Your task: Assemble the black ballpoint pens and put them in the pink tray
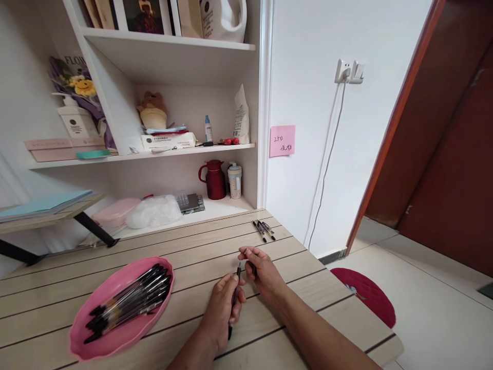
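Observation:
My left hand is closed around a black pen, held nearly upright over the wooden table. Just to its right, my right hand pinches something small and dark near the pen's tip; I cannot make out what it is. A pink oval tray at the left front holds several black pens. A few more black pens lie loose at the table's far right.
White shelves behind the table carry a dark red jug, a white cup, a clear bag and boxes. A pink sticky note hangs on the wall. A red mat lies on the floor past the table's right edge.

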Action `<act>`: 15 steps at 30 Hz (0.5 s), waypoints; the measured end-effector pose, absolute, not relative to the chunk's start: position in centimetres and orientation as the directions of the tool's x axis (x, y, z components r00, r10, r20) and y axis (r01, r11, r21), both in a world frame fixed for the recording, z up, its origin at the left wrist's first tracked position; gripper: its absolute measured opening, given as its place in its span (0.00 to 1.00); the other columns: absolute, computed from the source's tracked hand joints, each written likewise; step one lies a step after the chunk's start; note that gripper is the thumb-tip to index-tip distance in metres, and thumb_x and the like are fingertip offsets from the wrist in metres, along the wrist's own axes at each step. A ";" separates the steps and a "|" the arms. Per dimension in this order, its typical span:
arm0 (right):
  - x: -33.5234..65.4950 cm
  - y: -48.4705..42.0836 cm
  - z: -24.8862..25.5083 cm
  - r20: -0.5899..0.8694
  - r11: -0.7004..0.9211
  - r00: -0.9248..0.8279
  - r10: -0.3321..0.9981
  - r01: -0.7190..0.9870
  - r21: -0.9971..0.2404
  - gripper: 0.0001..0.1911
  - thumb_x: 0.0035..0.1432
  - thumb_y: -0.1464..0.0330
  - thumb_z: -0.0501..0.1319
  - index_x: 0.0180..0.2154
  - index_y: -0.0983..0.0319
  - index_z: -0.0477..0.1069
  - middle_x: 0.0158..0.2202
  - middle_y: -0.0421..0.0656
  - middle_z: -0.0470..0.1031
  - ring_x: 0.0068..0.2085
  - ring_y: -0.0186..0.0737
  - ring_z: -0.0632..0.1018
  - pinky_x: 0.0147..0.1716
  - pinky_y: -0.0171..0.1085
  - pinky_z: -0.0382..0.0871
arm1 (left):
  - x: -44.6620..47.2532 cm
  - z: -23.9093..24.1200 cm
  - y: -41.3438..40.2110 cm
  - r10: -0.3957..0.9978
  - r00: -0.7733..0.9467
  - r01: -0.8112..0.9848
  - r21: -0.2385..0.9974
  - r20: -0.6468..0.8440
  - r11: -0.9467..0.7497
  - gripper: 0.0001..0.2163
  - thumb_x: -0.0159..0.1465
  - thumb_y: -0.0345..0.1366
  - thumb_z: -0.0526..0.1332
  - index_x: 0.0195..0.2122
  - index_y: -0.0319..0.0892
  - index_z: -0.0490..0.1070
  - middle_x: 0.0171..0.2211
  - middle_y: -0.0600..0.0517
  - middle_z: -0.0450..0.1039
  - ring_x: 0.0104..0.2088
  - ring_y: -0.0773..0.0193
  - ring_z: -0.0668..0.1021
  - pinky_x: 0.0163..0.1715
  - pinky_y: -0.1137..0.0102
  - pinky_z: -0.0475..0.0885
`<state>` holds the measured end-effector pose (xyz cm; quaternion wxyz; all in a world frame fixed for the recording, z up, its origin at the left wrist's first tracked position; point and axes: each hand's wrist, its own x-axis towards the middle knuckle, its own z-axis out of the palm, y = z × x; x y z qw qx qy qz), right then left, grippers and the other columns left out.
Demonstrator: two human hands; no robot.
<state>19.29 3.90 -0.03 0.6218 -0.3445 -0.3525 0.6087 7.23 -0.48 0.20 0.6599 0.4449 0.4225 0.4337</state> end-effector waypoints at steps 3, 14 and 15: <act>19.4 3.9 0.2 -0.019 0.022 0.086 0.996 -0.455 -0.890 0.17 0.40 0.58 0.65 0.28 0.63 0.66 0.24 0.38 0.71 0.15 0.22 0.58 0.12 0.28 0.45 | 7.3 0.2 -0.5 0.953 0.246 -0.263 0.935 -0.174 0.239 0.13 0.54 0.46 0.57 0.31 0.40 0.65 0.19 0.58 0.64 0.10 0.79 0.56 0.10 0.79 0.44; 17.9 3.2 0.4 0.039 0.059 0.099 0.994 -0.211 -0.976 0.17 0.40 0.57 0.63 0.25 0.64 0.67 0.18 0.35 0.66 0.14 0.24 0.58 0.14 0.29 0.47 | 6.8 0.5 0.5 0.978 0.106 -0.657 0.725 -0.180 0.205 0.07 0.52 0.28 0.63 0.33 0.39 0.69 0.25 0.54 0.68 0.23 0.72 0.72 0.24 0.77 0.69; 17.9 3.2 0.4 0.026 0.048 0.102 0.994 -0.214 -0.976 0.17 0.40 0.57 0.63 0.25 0.65 0.67 0.19 0.36 0.67 0.14 0.24 0.59 0.14 0.29 0.47 | 6.8 0.5 0.5 0.977 0.110 -0.661 0.721 -0.182 0.209 0.07 0.52 0.27 0.63 0.33 0.39 0.69 0.25 0.54 0.68 0.23 0.72 0.72 0.24 0.76 0.70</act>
